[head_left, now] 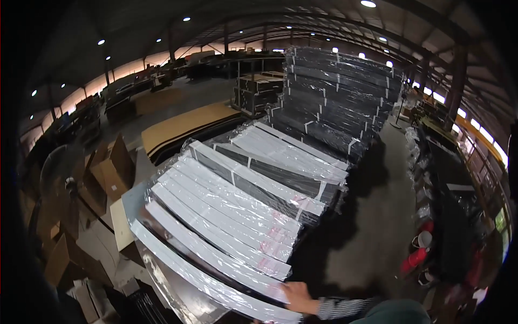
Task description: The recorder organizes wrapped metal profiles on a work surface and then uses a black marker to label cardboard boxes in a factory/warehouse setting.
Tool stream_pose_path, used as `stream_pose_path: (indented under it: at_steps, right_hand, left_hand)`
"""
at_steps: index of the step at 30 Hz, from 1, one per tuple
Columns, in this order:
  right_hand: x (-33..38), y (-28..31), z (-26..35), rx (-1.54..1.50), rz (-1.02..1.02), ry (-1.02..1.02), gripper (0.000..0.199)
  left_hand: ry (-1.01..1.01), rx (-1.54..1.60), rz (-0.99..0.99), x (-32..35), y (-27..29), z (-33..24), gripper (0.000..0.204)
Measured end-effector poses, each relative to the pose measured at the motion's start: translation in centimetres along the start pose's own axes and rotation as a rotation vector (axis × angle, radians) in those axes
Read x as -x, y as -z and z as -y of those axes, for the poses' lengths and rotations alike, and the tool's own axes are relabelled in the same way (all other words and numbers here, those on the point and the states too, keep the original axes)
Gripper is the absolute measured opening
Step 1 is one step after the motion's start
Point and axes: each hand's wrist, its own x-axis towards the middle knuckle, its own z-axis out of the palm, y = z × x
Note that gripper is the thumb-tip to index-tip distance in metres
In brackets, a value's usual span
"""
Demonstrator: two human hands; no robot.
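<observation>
My right hand (pixel 297 297) comes in from the lower right in a striped sleeve. It lies flat, fingers apart, on the near end of a long white panel bundle wrapped in clear plastic (pixel 216 254). That bundle is one of several lying side by side on top of a low stack (pixel 253 183). My left hand is out of the picture. Behind this stack rises a taller stack of dark wrapped bundles (pixel 334 102).
Open cardboard boxes (pixel 110 170) and flat cardboard lie on the floor to the left. A brown board (pixel 183 124) lies beyond them. An aisle of grey floor (pixel 372 227) runs along the right, with red and white containers (pixel 418 251) and dark shelving (pixel 453 216) beside it.
</observation>
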Motion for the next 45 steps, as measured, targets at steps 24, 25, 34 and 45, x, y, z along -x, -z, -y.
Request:
stream_pose_path:
  at_steps: [24, 25, 34, 45]
  right_hand:
    - [-4.6, -2.4, 1.5, -0.106, 0.148, 0.737, 0.111]
    - [-5.8, -1.8, 3.0, -0.133, 0.152, 0.786, 0.108]
    - [-14.4, 3.7, 23.2, -0.045, 0.199, 1.05, 0.078]
    - [-19.3, -3.2, 30.0, 0.023, 0.291, 0.978, 0.082]
  left_hand:
    - [-0.2, 0.693, -0.667, 7.0, 2.0, -1.9, 0.142]
    - [-0.214, 0.712, -0.704, 7.8, 2.7, -1.4, 0.142]
    - [-0.274, 1.152, -0.79, 16.7, 11.4, -8.1, 0.112]
    - [-0.281, 1.296, -0.735, 19.4, 21.9, -7.1, 0.139]
